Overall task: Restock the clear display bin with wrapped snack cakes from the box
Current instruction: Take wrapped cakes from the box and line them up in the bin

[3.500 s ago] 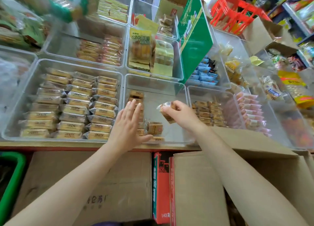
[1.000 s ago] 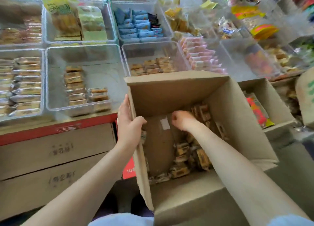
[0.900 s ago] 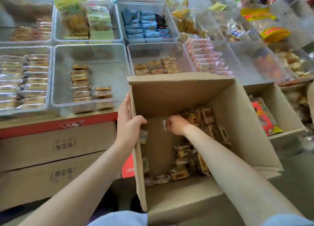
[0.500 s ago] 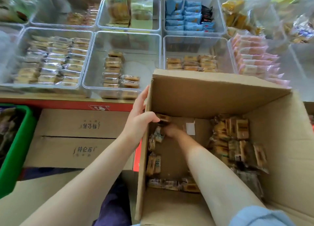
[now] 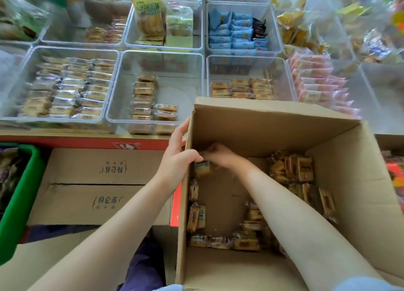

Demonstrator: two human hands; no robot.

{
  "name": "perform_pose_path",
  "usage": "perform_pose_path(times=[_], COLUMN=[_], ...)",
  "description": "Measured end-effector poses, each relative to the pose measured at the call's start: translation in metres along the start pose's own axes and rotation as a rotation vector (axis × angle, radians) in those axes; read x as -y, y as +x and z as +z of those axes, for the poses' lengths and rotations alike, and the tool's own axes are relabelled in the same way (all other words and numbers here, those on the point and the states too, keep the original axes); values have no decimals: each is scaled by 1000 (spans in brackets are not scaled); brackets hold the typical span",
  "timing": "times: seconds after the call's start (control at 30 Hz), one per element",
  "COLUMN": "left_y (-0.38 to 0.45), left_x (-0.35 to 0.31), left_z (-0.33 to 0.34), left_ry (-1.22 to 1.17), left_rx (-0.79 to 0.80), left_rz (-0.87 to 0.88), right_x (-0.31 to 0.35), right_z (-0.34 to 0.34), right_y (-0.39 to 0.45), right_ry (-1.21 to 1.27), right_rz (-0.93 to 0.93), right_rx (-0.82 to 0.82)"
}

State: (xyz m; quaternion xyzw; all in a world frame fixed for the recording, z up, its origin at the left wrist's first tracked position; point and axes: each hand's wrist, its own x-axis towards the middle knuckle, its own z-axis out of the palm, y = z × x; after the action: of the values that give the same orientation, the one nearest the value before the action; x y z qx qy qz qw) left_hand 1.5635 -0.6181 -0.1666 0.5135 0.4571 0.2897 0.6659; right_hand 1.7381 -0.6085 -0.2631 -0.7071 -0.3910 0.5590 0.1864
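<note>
Pick step: left hand [image 5: 178, 159] grips box [image 5: 258, 124] near-left wall, right hand [image 5: 218, 154] pinches a snack cake [image 5: 202, 167] at the box's far-left corner; next, lift it clear to the half-empty clear bin [image 5: 183, 56] far-left.

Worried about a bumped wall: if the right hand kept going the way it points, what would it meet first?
Probably the box's left wall, where the left hand grips the rim; the right hand pinches a snack cake beside it. Depth is unclear.
</note>
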Motion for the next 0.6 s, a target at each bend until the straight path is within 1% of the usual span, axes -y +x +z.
perform_pose_path(times=[0.07, 0.17, 0.23, 0.3, 0.37, 0.43, 0.5, 0.6], left_y=[-1, -3, -3, 2, 9, 21, 36, 61], left_x=[0, -10, -27, -50, -73, -90, -98, -95], left_z=[-1, -8, -21, -37, -54, -73, -99, -147], left_ry=[20, 91, 116, 46, -17, -14, 1, 42], left_rx=[27, 93, 56, 45, 119, 156, 110, 50], left_rz=[-10, -32, -22, 50, 93, 117, 135, 200], right_x=[35, 74, 100, 131, 163, 190, 210, 231], right_z=[-28, -59, -69, -70, -62, -47, -30, -8], right_y=[-38, -94, -126, -146, -149, -137, -117, -87], right_ry=[33, 42, 61, 95, 18, -61, -93, -106], right_rz=[-19, -64, -146, -262, -372, -436, -445, -370], right_rx=[79, 129, 132, 94, -7, -68, -94, -113])
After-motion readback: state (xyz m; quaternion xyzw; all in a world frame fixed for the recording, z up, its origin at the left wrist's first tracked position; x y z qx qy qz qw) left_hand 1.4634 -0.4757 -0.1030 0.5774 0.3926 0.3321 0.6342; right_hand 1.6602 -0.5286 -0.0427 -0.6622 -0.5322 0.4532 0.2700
